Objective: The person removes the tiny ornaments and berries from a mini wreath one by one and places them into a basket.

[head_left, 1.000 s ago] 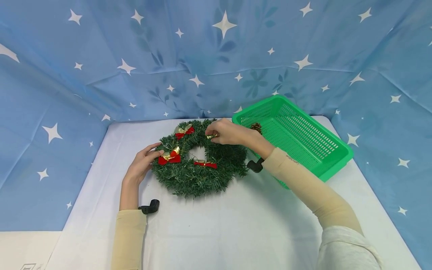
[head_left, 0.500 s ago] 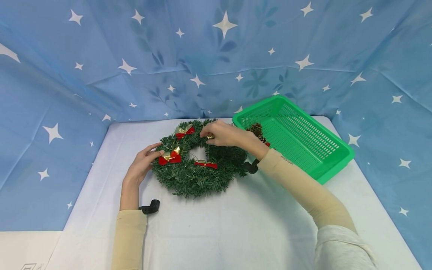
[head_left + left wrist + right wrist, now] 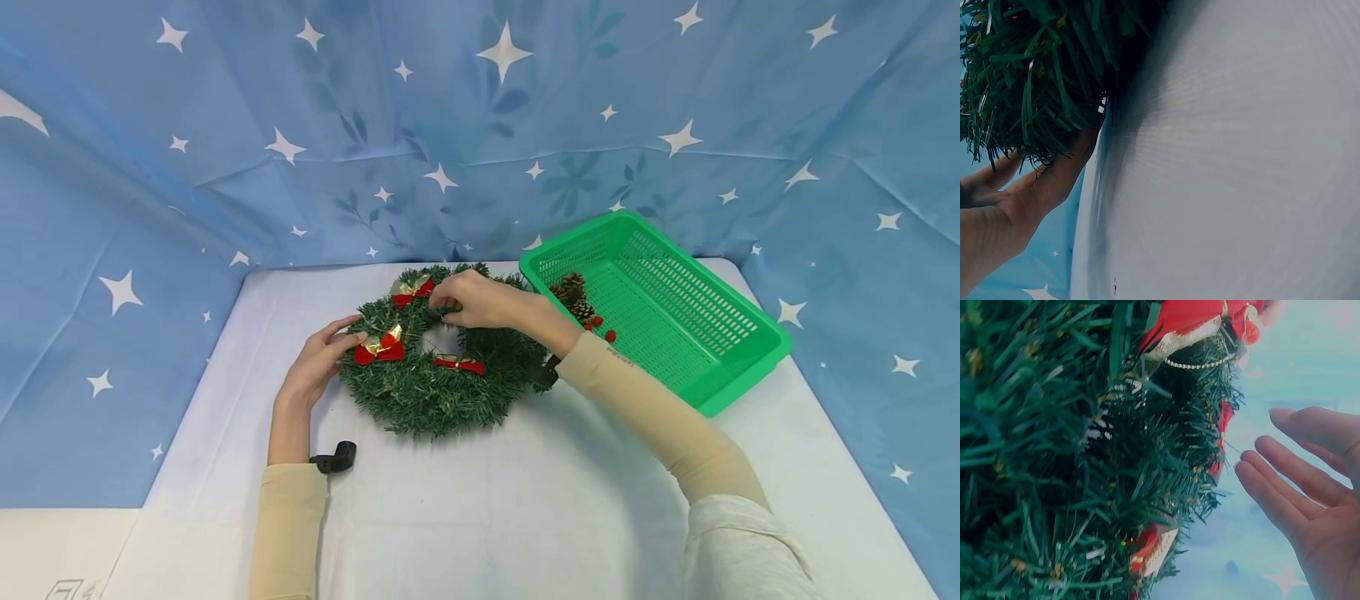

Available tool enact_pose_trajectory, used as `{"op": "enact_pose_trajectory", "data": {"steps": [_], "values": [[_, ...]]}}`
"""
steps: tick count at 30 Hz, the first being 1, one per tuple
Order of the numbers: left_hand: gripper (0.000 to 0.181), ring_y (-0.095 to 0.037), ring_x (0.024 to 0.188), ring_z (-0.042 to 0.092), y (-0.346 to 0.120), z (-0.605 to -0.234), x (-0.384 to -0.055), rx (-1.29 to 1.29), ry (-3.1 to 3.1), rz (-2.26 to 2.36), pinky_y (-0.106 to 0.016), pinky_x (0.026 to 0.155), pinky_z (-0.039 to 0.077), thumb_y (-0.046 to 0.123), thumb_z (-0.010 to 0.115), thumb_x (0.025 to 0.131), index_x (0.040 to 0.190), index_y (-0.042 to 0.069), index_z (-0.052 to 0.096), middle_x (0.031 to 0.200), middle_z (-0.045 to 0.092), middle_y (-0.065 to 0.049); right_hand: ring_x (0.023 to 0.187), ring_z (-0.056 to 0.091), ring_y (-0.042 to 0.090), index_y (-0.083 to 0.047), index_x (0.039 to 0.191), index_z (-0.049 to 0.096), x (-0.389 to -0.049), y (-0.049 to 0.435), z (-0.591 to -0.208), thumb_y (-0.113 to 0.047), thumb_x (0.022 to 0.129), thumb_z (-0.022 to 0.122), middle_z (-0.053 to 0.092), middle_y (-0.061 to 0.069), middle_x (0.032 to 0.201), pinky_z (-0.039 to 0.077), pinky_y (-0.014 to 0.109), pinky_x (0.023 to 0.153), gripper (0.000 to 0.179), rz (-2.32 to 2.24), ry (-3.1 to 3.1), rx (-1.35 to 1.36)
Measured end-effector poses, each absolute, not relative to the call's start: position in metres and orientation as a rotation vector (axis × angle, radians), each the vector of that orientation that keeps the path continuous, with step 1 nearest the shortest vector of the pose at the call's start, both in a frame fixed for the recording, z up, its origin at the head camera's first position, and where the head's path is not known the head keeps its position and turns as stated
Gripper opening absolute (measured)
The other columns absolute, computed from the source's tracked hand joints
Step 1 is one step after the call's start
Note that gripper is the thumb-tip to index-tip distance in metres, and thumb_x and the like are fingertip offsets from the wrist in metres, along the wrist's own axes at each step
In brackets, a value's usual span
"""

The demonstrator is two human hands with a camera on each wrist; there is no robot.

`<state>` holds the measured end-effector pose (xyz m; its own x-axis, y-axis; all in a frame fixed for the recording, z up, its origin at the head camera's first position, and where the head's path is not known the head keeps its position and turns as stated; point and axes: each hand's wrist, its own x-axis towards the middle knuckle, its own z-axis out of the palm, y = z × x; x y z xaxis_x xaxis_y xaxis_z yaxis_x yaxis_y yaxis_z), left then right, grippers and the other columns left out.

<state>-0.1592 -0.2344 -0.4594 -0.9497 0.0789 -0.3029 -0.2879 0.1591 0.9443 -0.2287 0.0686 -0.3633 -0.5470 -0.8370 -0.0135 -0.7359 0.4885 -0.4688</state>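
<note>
A green artificial wreath (image 3: pixel 431 407) lies on the white-covered table. Red bows with gold trim sit on it: one at the back (image 3: pixel 411 293), a left bow (image 3: pixel 378 350) and a front bow (image 3: pixel 459 366). My left hand (image 3: pixel 313 365) grips the wreath's left edge, thumb on top beside the left bow; in the left wrist view its fingers (image 3: pixel 1054 178) reach under the greenery. Above the wreath's inner back rim is my right hand (image 3: pixel 480 302). The right wrist view shows its fingers (image 3: pixel 1288 481) loosely extended, apart from the greenery and holding nothing.
A green plastic basket (image 3: pixel 720 292) stands at the back right, near the wreath. Pine cones (image 3: pixel 572 293) and red berries (image 3: pixel 609 336) lie in its left part. A blue star-patterned cloth (image 3: pixel 337 108) hangs behind and around the table (image 3: pixel 480 517).
My right hand has moved left across the back of the wreath, away from a gold trim its fingers were pinching. More pine cones and berries now show. My left hand has stayed put.
</note>
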Motion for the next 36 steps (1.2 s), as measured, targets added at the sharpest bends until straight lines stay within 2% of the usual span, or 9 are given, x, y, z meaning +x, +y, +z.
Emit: {"op": "enact_pose_trajectory", "data": {"steps": [7, 11, 19, 36], "values": [[0.072, -0.035, 0.147, 0.035, -0.234, -0.459, -0.159, -0.199, 2.162, 1.857, -0.068, 0.120, 0.020, 0.038, 0.068, 0.100, 0.161, 0.018, 0.037, 0.136, 0.058, -0.010, 0.107, 0.068, 0.027, 0.002, 0.124, 0.072, -0.227, 0.058, -0.366, -0.002, 0.096, 0.071, 0.071, 0.018, 0.122, 0.055, 0.035, 0.093, 0.029, -0.630, 2.476, -1.362], [0.071, -0.034, 0.147, 0.036, -0.235, -0.458, -0.159, -0.202, 2.161, 1.860, -0.067, 0.120, 0.021, 0.038, 0.068, 0.100, 0.161, 0.018, 0.037, 0.131, 0.060, -0.006, 0.106, 0.068, 0.025, 0.000, 0.123, 0.072, -0.227, 0.051, -0.369, -0.002, 0.096, 0.071, 0.072, 0.015, 0.119, 0.054, 0.032, 0.093, 0.028, -0.634, 2.471, -1.373], [0.071, -0.034, 0.149, 0.034, -0.233, -0.458, -0.159, -0.206, 2.159, 1.850, -0.069, 0.120, 0.018, 0.037, 0.068, 0.101, 0.162, 0.018, 0.036, 0.143, 0.054, -0.016, 0.106, 0.068, 0.024, 0.001, 0.122, 0.072, -0.226, 0.038, -0.373, -0.002, 0.095, 0.072, 0.072, 0.013, 0.118, 0.054, 0.029, 0.093, 0.027, -0.660, 2.448, -1.408], [0.069, -0.030, 0.138, 0.042, -0.232, -0.456, -0.158, -0.205, 2.168, 1.846, -0.066, 0.119, 0.023, 0.037, 0.066, 0.102, 0.161, 0.018, 0.038, 0.131, 0.059, -0.005, 0.105, 0.071, 0.023, 0.002, 0.120, 0.073, -0.225, 0.011, -0.382, -0.002, 0.097, 0.070, 0.074, 0.015, 0.117, 0.054, 0.023, 0.090, 0.023, -0.727, 2.390, -1.484]]}}
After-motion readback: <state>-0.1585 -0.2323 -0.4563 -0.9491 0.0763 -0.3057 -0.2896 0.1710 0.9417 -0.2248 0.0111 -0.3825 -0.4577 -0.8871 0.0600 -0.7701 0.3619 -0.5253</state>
